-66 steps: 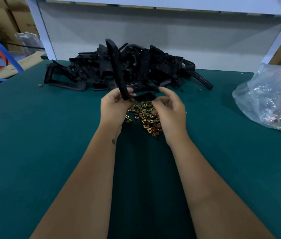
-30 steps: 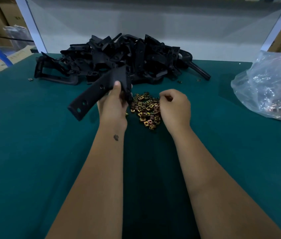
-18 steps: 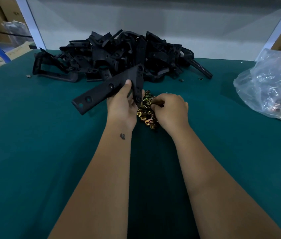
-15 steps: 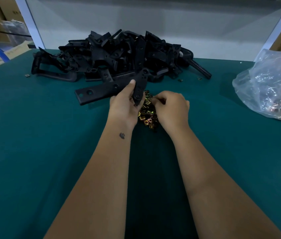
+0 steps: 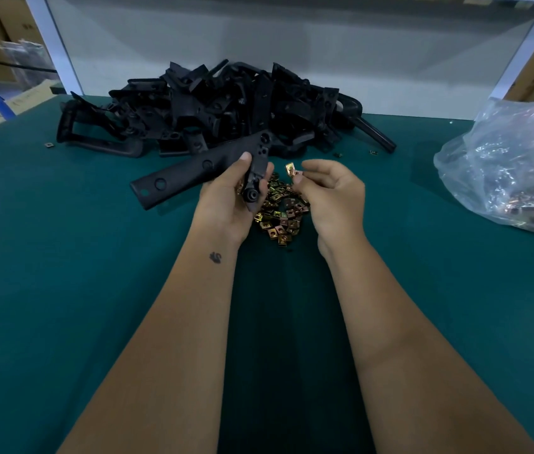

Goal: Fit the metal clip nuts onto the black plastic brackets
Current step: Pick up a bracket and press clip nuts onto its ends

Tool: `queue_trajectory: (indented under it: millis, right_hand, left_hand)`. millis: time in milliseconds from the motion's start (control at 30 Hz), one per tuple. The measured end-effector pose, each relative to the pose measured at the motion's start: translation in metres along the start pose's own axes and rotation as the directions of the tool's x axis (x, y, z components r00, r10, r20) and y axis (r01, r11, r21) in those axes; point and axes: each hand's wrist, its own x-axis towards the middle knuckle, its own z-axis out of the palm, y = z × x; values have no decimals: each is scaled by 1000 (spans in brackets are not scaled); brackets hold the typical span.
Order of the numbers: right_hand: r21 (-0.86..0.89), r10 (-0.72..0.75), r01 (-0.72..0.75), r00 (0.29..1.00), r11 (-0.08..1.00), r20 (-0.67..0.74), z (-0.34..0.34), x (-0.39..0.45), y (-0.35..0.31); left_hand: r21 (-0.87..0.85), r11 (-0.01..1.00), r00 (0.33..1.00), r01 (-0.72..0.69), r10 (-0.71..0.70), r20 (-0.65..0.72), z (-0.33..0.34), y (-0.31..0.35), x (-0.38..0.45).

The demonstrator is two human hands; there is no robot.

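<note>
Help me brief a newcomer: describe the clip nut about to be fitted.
On the green table, find the loose heap of clip nuts before the black bracket pile. Just above it, the right hand pinches one clip nut: the only one lifted clear.

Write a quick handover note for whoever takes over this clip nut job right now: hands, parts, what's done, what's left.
Left hand grips one long black plastic bracket above the green table.
Right hand pinches one brass-coloured metal clip nut at its fingertips, close to the bracket but not on it.
Loose pile of clip nuts lies between the hands; heap of black brackets sits behind it; clear plastic bag at right.
Done: nut picked. No fitted nut is visible on the held bracket.
Left: push this nut on, then the heap.
</note>
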Motion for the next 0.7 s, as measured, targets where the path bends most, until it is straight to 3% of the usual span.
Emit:
queue_trajectory:
  millis: [100, 500, 700]
  right_hand:
    - [34, -8, 8, 1000, 999, 22, 1, -1, -2]
    - [-95, -29, 34, 998, 995, 56, 1, 1, 0]
    - [69, -24, 14, 987, 998, 159, 1, 2, 1]
  left_hand:
    - [22, 1000, 1000, -11, 10, 11, 1, -1, -1]
    - [40, 999, 1000, -6, 5, 19, 2, -3, -2]
    - [233, 972, 998, -24, 11, 56, 3, -6, -3]
